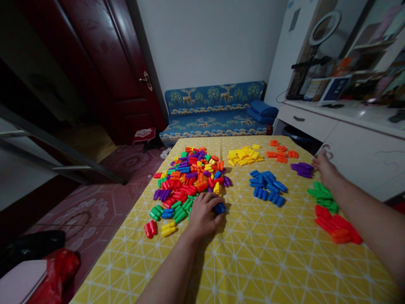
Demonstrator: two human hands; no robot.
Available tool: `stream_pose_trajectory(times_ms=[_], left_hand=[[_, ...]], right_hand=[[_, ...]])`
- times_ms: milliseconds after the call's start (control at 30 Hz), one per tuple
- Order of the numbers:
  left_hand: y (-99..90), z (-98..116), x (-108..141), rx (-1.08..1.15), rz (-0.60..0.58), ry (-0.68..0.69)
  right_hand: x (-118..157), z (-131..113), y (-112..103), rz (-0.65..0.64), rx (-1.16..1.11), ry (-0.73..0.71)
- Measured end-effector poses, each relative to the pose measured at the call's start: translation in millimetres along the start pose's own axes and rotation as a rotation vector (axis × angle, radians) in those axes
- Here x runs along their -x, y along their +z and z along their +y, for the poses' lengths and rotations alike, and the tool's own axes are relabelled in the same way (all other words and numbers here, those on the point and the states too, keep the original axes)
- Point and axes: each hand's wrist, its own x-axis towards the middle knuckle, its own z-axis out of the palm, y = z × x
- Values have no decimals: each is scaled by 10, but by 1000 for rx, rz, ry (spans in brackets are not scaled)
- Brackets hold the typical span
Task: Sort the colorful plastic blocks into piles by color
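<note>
Left hand [203, 214] half-curled, blue ribbed plastic-looking piece [220, 208] at its fingertips; firm hold can't be told. Multicoloured heap of similar pieces [190, 179] just beyond. Right hand [327, 169] loosely bent beside purple ribbed plastic-looking pieces [303, 169]; contents unclear. Blue piece probably light, stiff, slickish; best pinched across its sides.

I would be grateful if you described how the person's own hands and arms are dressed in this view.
The left hand and right hand are both ungloved. No sleeve shows on the left forearm or right forearm, and no watch or bracelet is visible. Fine details are too small to tell.
</note>
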Motion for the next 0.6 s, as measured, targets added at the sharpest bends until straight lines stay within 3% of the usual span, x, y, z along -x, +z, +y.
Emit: stream_pose_trajectory(times_ms=[67, 133, 367, 467, 600], left_hand=[[9, -8, 1, -3, 4, 0], [16, -17, 1, -10, 13, -6], [6, -9, 47, 78, 95, -3], [-15, 13, 67, 185, 204, 2], [-156, -63, 46, 47, 474, -101]], right_hand=[[147, -40, 104, 45, -24, 9], [434, -82, 292, 0, -61, -19], [2230, 13, 1248, -575, -195, -65], [2720, 192, 1513, -562, -153, -121], [2877, 416, 1613, -480, -62, -197]])
